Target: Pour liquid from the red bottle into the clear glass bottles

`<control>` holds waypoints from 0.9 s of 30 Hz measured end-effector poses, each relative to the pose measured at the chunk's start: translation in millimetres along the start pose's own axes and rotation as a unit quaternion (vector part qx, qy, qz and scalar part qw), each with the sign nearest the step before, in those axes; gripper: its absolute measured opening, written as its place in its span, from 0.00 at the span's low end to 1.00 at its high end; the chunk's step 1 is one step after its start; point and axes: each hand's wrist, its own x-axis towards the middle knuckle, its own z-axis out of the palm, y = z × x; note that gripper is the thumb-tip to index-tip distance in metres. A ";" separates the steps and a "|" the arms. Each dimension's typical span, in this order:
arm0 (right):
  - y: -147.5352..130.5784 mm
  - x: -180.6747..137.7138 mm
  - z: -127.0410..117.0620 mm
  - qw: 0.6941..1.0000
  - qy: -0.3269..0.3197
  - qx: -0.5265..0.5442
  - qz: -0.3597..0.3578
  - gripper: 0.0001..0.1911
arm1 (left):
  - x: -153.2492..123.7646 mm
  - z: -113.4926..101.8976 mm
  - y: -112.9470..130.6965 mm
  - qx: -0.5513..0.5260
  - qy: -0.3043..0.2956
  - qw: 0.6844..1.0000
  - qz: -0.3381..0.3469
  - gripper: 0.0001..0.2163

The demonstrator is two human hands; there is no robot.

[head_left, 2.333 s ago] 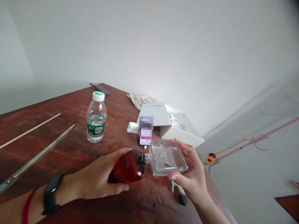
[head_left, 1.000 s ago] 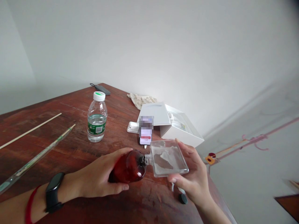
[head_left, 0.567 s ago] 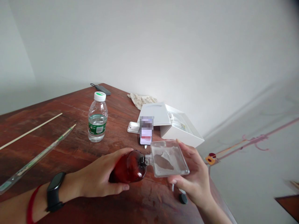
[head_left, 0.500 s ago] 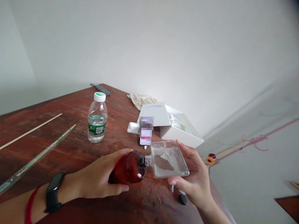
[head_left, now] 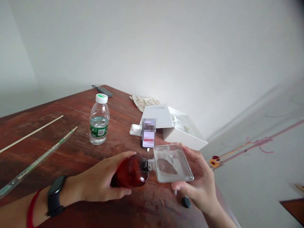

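My left hand [head_left: 108,175] is wrapped round a dark red-brown bottle [head_left: 134,171], tipped so that its neck points right and towards me. My right hand [head_left: 199,177] holds a clear square bottle [head_left: 172,163] on its side by its base and edges. The clear bottle's threaded neck faces left and meets the mouth of the brown bottle. Inside the clear bottle, the walls look wet and frosted, with a patch of clear liquid or film. Beneath my right hand a small black cap [head_left: 186,202] lies on the wooden table [head_left: 78,161].
A water bottle [head_left: 99,125] with a green label stands left of centre. Two thin sticks [head_left: 38,129], one in a wrapper, lie at the left. Behind my hands are a phone [head_left: 148,134], a white case [head_left: 135,129], an open white box [head_left: 184,129] and a cloth [head_left: 143,102].
The liquid patch inside the clear bottle has changed shape. The right hand and clear bottle have shifted very slightly right and down; the left hand is almost unmoved.
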 end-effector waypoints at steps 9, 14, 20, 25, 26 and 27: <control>-2.2 -0.8 -0.8 1.000 -0.003 0.003 0.001 0.42 | 0.1 0.3 -0.1 0.013 0.001 1.000 -0.002 0.40; -4.4 1.0 -0.9 1.000 -0.023 0.012 -0.014 0.42 | -0.8 0.4 1.0 0.009 0.001 1.000 0.009 0.39; -5.6 3.1 -2.1 0.999 -0.043 0.009 -0.031 0.42 | -0.5 0.7 1.8 0.017 -0.001 1.000 0.013 0.40; -5.6 3.2 -2.1 0.998 -0.049 0.012 -0.031 0.42 | -0.2 0.8 1.8 0.017 0.001 1.000 0.013 0.40; -5.5 3.2 -1.9 0.998 -0.050 0.015 -0.031 0.42 | -0.1 0.9 1.7 0.017 0.002 1.000 0.012 0.40; -5.4 3.2 -1.7 0.998 -0.050 0.019 -0.031 0.42 | 0.1 1.0 1.6 0.017 0.001 1.000 0.010 0.40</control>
